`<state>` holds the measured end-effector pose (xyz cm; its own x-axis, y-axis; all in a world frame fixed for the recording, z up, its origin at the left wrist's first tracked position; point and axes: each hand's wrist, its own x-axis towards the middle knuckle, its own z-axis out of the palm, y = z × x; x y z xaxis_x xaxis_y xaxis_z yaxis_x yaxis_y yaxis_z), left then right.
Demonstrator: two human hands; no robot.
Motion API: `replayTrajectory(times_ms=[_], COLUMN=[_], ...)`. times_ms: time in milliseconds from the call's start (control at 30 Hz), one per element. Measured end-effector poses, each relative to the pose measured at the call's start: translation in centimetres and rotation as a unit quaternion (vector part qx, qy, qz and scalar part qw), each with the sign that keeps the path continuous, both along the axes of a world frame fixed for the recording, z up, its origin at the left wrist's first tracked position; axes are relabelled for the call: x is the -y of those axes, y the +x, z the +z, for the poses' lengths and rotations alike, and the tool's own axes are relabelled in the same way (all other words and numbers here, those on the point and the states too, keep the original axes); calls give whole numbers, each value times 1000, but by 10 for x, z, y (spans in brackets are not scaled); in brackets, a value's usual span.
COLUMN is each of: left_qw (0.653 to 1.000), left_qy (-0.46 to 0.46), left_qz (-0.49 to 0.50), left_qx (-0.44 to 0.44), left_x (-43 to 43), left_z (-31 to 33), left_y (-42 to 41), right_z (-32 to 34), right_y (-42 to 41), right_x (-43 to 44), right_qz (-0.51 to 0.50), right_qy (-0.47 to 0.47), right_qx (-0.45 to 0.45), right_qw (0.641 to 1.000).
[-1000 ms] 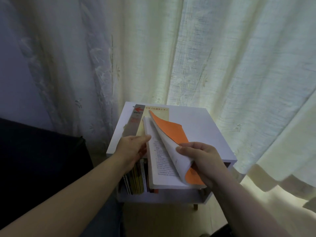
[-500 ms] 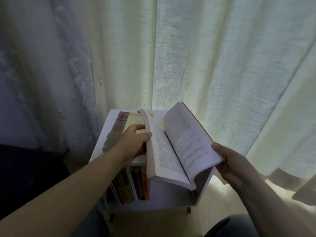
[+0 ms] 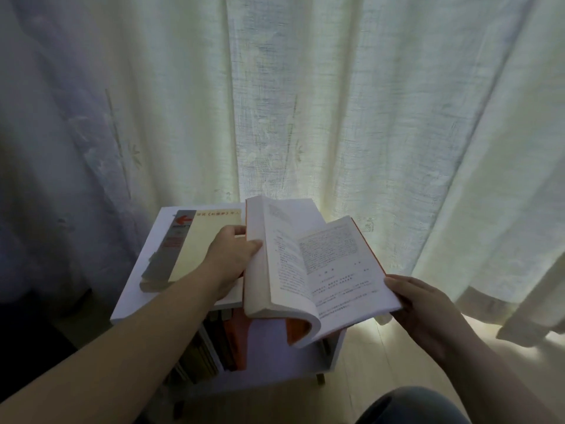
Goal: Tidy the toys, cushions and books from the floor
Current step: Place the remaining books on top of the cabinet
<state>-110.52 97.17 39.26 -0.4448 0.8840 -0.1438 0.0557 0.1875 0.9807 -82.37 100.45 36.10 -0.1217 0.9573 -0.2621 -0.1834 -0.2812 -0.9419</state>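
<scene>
An orange-covered book [image 3: 293, 270] lies open above the white side table [image 3: 137, 289], its printed pages facing up. My left hand [image 3: 232, 255] grips the thick left block of pages, thumb on the page edge. My right hand [image 3: 425, 304] holds the right-hand pages and orange cover at their outer edge, fingers underneath. A cream book with a grey spine and red arrow [image 3: 189, 246] lies flat on the tabletop, left of my left hand.
Several books [image 3: 214, 347] stand upright in the shelf under the tabletop. Pale curtains [image 3: 336, 102] hang close behind and to the right, reaching the wooden floor [image 3: 382, 362]. A dark piece of furniture [image 3: 27, 347] sits at the left. My knee [image 3: 409, 405] shows at the bottom.
The orange cover and front pages have swung open to the right. My right hand moved out to the right edge, and the view shifted so the table sits further left.
</scene>
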Motion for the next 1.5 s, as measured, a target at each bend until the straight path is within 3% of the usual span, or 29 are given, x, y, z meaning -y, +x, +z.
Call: replayTrajectory(times_ms=[433, 900, 1067, 1267, 1500], left_qw=[999, 999, 999, 999, 990], left_qy=[14, 9, -2, -8, -31], left_qz=[-25, 0, 11, 11, 16], left_qx=[16, 42, 43, 42, 138], left_x=[-15, -1, 10, 30, 48], left_z=[-3, -12, -14, -14, -23], left_y=[21, -6, -25, -52, -66], right_z=[17, 28, 40, 52, 39], right_y=[-1, -8, -25, -63, -112], right_x=[0, 6, 6, 17, 38], right_qz=[56, 71, 80, 134, 169], right_qy=[-56, -18, 35, 63, 68], right_qx=[-6, 35, 50, 41, 43], right_qw=[997, 997, 995, 988, 982])
